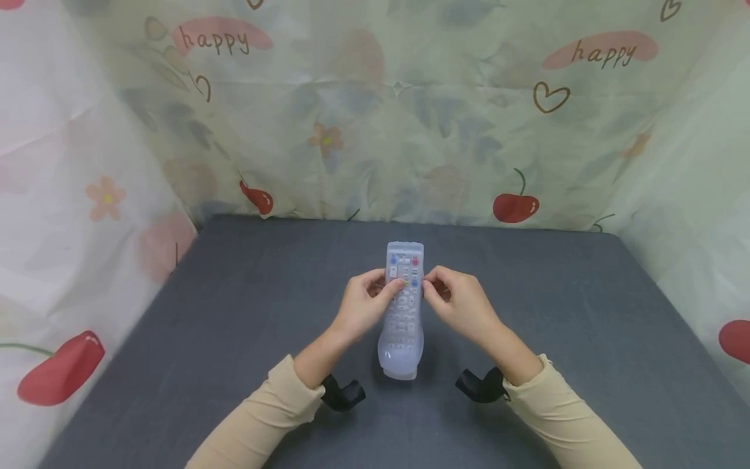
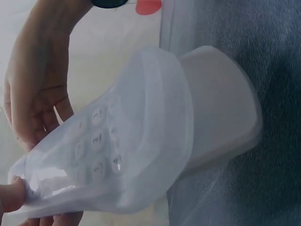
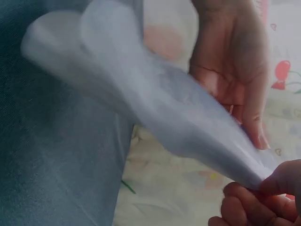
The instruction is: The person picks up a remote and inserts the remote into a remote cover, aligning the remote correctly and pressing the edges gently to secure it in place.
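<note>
Head view | left hand (image 1: 362,305) pinches remote (image 1: 402,326) at left edge | right hand (image 1: 465,302) pinches right edge

Place: small curtained booth (image 1: 691,163) | dark grey table (image 1: 281,273) | patterned sheets (image 1: 398,130) on three sides, printed with cherries (image 1: 515,207), flowers (image 1: 325,140), hearts (image 1: 551,98), "happy" | kind of room beyond: cannot tell

Both forearms (image 1: 252,417), as seen from here, extend forward in beige sleeves (image 1: 580,423) and converge toward the midline. The left hand (image 1: 359,305) grips, its thumb (image 1: 391,288) angled inward in front of the curled fingers; the right hand (image 1: 464,301), nearly level with it, pinches between thumb and bent fingers (image 1: 443,271).
</note>
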`<state>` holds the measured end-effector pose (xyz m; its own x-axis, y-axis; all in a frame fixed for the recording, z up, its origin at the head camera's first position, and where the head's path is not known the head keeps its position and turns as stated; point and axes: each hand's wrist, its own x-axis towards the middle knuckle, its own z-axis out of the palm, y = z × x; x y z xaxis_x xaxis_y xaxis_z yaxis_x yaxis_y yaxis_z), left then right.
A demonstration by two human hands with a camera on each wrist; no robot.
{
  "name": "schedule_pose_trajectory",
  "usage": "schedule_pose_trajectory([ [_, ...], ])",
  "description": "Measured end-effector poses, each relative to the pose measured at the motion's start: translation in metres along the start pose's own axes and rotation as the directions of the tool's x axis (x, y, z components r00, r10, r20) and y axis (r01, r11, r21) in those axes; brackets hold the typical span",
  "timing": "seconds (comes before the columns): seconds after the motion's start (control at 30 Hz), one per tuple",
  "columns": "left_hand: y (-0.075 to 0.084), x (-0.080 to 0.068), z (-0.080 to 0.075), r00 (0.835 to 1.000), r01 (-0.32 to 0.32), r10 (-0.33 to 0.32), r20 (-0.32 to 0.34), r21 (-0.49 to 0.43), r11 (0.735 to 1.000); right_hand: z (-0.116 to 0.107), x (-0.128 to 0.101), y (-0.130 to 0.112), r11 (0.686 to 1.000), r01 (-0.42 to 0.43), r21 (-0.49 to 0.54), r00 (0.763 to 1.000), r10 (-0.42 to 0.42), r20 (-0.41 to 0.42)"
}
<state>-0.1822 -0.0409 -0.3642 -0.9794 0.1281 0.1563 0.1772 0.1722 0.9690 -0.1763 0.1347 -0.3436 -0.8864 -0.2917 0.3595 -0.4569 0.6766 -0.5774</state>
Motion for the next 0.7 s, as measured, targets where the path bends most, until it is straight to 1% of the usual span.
schedule_pose_trajectory([
  [0.07, 0.0, 0.0, 0.001, 1.0, 0.019, -0.02, -0.01, -0.039, 0.999, 0.002, 0.0, -0.002, 0.998, 0.025, -0.063, 0.999, -0.027, -0.026],
  [0.13, 0.001, -0.001, 0.001, 0.998, 0.053, -0.055, -0.022, -0.079, 0.995, 0.005, -0.001, -0.003, 0.99, 0.063, -0.126, 0.996, -0.07, -0.05],
  [0.2, 0.001, 0.0, 0.001, 0.995, 0.091, -0.096, -0.035, -0.125, 0.988, 0.007, -0.001, -0.003, 0.974, 0.115, -0.195, 0.989, -0.131, -0.069],
  [0.3, 0.0, 0.0, 0.001, 0.989, 0.13, -0.14, -0.046, -0.171, 0.977, 0.011, -0.002, -0.002, 0.941, 0.193, -0.277, 0.971, -0.224, -0.085],
  [0.37, -0.001, 0.001, 0.002, 0.986, 0.15, -0.162, -0.048, -0.195, 0.969, 0.013, -0.004, 0.0, 0.925, 0.229, -0.304, 0.96, -0.267, -0.088],
  [0.43, -0.001, 0.001, 0.003, 0.983, 0.164, -0.177, -0.049, -0.206, 0.965, 0.013, -0.005, 0.001, 0.914, 0.251, -0.318, 0.953, -0.291, -0.082],
  [0.6, -0.004, -0.001, 0.005, 0.977, 0.192, -0.208, -0.049, -0.226, 0.955, 0.015, -0.012, 0.003, 0.902, 0.28, -0.328, 0.949, -0.312, -0.048],
  [0.7, -0.004, -0.004, 0.006, 0.973, 0.208, -0.227, -0.051, -0.247, 0.946, 0.016, -0.015, 0.004, 0.896, 0.289, -0.336, 0.945, -0.323, -0.047],
])
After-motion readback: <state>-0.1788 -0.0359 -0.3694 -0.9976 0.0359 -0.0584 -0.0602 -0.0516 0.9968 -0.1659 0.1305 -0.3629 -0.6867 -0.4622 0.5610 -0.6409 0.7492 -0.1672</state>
